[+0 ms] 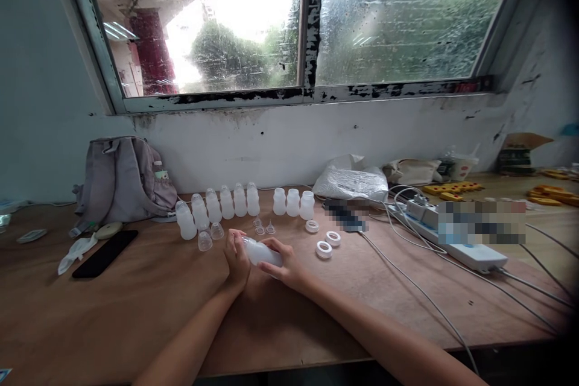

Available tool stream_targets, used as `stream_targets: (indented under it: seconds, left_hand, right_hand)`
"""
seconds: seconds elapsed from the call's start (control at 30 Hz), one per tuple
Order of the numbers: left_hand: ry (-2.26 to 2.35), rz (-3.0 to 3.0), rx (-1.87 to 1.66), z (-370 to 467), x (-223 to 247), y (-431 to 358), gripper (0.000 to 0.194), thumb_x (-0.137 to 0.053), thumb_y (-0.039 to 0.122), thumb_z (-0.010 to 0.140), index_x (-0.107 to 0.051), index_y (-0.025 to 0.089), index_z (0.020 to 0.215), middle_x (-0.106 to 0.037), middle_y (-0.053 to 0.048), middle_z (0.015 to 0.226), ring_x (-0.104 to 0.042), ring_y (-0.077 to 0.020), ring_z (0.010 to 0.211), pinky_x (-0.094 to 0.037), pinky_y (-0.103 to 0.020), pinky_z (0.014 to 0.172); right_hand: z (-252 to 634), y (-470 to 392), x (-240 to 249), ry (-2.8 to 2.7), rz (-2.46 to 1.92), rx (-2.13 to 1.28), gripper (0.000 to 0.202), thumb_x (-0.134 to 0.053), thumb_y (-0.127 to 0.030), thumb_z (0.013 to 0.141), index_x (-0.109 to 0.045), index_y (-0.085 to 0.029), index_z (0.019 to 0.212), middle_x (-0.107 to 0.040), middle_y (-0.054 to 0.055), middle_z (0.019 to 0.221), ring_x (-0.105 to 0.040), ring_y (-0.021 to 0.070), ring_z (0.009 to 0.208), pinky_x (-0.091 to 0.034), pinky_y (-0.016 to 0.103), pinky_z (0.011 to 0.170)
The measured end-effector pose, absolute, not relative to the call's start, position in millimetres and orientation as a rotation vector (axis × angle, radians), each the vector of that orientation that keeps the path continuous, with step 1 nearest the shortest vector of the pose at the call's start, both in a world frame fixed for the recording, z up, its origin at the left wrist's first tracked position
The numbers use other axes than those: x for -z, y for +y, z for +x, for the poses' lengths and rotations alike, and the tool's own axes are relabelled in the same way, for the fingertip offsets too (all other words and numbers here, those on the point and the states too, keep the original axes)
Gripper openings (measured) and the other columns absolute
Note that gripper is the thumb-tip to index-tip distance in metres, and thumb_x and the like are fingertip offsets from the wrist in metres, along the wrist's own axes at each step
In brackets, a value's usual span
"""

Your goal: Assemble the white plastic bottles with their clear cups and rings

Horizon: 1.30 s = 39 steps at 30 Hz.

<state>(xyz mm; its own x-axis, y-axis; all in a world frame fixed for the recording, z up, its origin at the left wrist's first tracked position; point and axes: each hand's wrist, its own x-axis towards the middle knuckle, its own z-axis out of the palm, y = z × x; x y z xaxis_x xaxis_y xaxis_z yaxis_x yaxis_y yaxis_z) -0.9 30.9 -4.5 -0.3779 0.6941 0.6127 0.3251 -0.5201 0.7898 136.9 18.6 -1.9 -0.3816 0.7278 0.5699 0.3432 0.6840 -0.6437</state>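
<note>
A frosted white baby bottle (261, 253) lies tilted sideways between my two hands, just above the table. My right hand (284, 260) is wrapped around its body. My left hand (237, 252) has its fingers closed around the top end, which they partly hide. Behind them, a row of capped baby bottles (213, 205) stands at the left, and three bottles without tops (293, 202) stand to the right. Two clear dome caps (205, 241) and several clear nipples (270, 228) sit near my left hand. Three white collar rings (324, 249) rest to the right of my right hand.
A grey backpack (118, 181) leans against the wall, with a black phone (105, 254) before it. To the right are another phone (342, 215) on a cable, a silver bag (350, 183), a white power strip (465, 248) with cords, and yellow plastic parts (452, 190).
</note>
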Motion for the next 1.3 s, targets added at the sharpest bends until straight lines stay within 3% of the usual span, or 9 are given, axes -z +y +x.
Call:
stream_targets:
  seconds: [0.2, 0.37, 0.47, 0.67, 0.8, 1.0, 1.17, 1.3]
  left_hand:
    - [1.308, 1.714, -1.865, -11, 3, 41, 0.026, -0.026, 0.032, 0.085, -0.047, 0.019, 0.079, -0.051, 0.0, 0.067, -0.05, -0.0125, 0.06, -0.04, -0.024, 0.058]
    - [1.132, 1.513, -1.769, -24, 0, 61, 0.025, -0.03, 0.038, 0.083, -0.043, 0.02, 0.094, -0.056, 0.0, 0.079, -0.043, -0.0053, 0.039, -0.038, -0.02, 0.042]
    - [1.132, 1.389, -1.86, -39, 0, 75, 0.027, -0.032, 0.04, 0.082, -0.042, 0.019, 0.094, -0.056, -0.003, 0.086, -0.043, -0.0029, 0.036, -0.038, -0.019, 0.039]
    - [1.357, 1.208, -1.982, -73, 12, 97, 0.022, -0.043, 0.037, 0.075, -0.046, 0.018, 0.085, -0.053, 0.001, 0.077, -0.04, -0.0018, 0.034, -0.033, -0.016, 0.035]
    - [1.437, 1.21, -1.916, -76, 20, 104, 0.019, -0.045, 0.033, 0.072, -0.049, 0.017, 0.081, -0.054, 0.001, 0.073, -0.04, -0.0025, 0.034, -0.033, -0.017, 0.035]
    - [1.466, 1.382, -1.777, -61, 19, 96, 0.018, -0.045, 0.032, 0.07, -0.051, 0.017, 0.079, -0.057, 0.0, 0.073, -0.042, -0.0041, 0.034, -0.034, -0.018, 0.036]
    - [1.511, 1.466, -1.717, -57, 18, 92, 0.019, -0.044, 0.032, 0.07, -0.052, 0.016, 0.079, -0.057, 0.0, 0.072, -0.043, -0.0046, 0.033, -0.035, -0.019, 0.036]
    - [1.561, 1.485, -1.689, -60, 19, 93, 0.019, -0.044, 0.031, 0.071, -0.052, 0.017, 0.081, -0.058, 0.0, 0.073, -0.044, -0.0052, 0.033, -0.036, -0.02, 0.037]
  right_hand:
    - [140, 28, 0, -2.072, -0.932, -0.175, 0.04, -0.057, -0.035, 0.07, -0.048, -0.02, 0.107, -0.058, 0.007, 0.099, -0.054, 0.0204, 0.087, -0.041, 0.031, 0.074]
    - [145, 39, -5, -2.012, -1.032, -0.004, 0.043, -0.058, -0.034, 0.069, -0.05, -0.019, 0.108, -0.058, 0.009, 0.102, -0.052, 0.0239, 0.091, -0.036, 0.038, 0.081]
    - [153, 47, -9, -1.85, -1.108, -0.129, 0.046, -0.06, -0.033, 0.067, -0.05, -0.019, 0.109, -0.057, 0.009, 0.103, -0.051, 0.0241, 0.094, -0.037, 0.038, 0.082]
    - [166, 61, -7, -1.54, -1.046, -0.717, 0.045, -0.061, -0.039, 0.065, -0.053, -0.02, 0.104, -0.06, 0.006, 0.1, -0.054, 0.0234, 0.092, -0.042, 0.036, 0.077]
    - [164, 64, -2, -1.443, -0.963, -0.934, 0.043, -0.061, -0.039, 0.065, -0.049, -0.018, 0.101, -0.059, 0.007, 0.099, -0.054, 0.0227, 0.092, -0.043, 0.034, 0.076]
    - [158, 65, 10, -1.572, -0.996, -0.875, 0.048, -0.063, -0.031, 0.062, -0.037, -0.021, 0.101, -0.057, 0.004, 0.094, -0.056, 0.0192, 0.086, -0.045, 0.032, 0.07]
    - [156, 62, 14, -1.767, -1.035, -0.736, 0.052, -0.06, -0.031, 0.066, -0.033, -0.021, 0.109, -0.059, 0.003, 0.09, -0.056, 0.0179, 0.083, -0.043, 0.034, 0.075]
    - [157, 59, 5, -1.822, -1.027, -0.615, 0.063, -0.061, -0.036, 0.065, -0.028, -0.021, 0.118, -0.054, 0.007, 0.104, -0.052, 0.019, 0.093, -0.042, 0.034, 0.079]
